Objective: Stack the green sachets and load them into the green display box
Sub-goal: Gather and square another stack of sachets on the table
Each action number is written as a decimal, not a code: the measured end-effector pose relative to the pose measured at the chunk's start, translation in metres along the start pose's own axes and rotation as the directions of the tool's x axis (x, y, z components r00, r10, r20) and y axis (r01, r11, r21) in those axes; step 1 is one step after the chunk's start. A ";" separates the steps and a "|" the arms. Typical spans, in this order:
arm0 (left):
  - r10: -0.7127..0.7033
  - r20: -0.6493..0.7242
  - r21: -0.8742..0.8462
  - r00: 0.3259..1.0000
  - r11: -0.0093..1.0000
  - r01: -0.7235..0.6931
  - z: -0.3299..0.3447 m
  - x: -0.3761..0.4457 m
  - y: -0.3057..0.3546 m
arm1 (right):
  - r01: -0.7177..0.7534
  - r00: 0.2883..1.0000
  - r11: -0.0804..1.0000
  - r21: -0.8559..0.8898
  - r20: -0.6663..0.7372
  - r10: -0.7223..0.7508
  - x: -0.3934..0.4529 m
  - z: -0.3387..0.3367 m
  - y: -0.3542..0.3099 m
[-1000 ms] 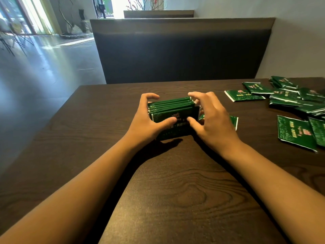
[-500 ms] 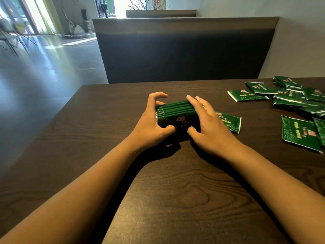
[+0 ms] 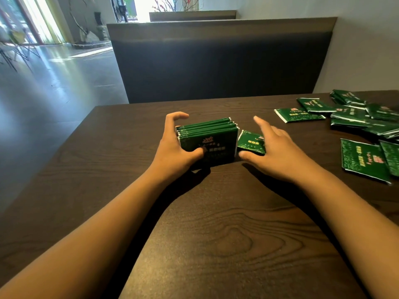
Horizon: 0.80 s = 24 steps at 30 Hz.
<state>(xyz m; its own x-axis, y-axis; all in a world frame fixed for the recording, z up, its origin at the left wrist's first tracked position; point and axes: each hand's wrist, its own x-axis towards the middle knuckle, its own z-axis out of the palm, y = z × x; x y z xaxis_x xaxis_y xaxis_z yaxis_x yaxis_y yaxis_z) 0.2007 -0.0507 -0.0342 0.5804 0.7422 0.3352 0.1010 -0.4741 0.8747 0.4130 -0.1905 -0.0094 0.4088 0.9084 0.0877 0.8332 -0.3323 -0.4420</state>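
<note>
Head cam: left hand (image 3: 172,147) gripped stack (image 3: 208,141) standing on edge mid-table (image 3: 216,244), thumb on front, fingers curled over back. Right hand (image 3: 274,154) spread, hovering over single sachet (image 3: 251,143) at stack's 3 o'clock. Loose sachets (image 3: 356,119) scattered further out, 2 o'clock. Box nowhere visible.

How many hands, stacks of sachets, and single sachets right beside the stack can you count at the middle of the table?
Hands: 2, left hand and right hand
Stacks: 1, the stack of sachets
Beside it: 1, the single sachet
Total: 4
The scattered sachets at the right overlap too much to count.
</note>
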 end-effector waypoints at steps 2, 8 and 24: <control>-0.013 0.002 -0.008 1.000 1.000 0.013 0.000 0.001 0.000 | -0.089 0.991 0.988 -0.130 0.089 0.101 0.003 -0.003 0.012; -0.013 0.032 -0.018 0.999 1.000 0.014 0.000 0.001 0.000 | -0.113 0.988 0.972 -0.205 0.081 0.132 0.005 -0.008 0.011; -0.067 -0.058 -0.033 0.996 0.997 0.065 0.000 0.003 -0.002 | -0.122 0.977 0.984 -0.126 -0.190 0.097 0.004 -0.014 0.019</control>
<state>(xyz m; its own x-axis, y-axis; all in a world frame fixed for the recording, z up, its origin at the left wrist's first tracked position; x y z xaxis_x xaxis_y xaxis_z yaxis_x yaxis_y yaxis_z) 0.2019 -0.0474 -0.0351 0.5241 0.7986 0.2958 0.1118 -0.4089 0.9057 0.4358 -0.1968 -0.0051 0.5512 0.8068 0.2128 0.8171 -0.4704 -0.3334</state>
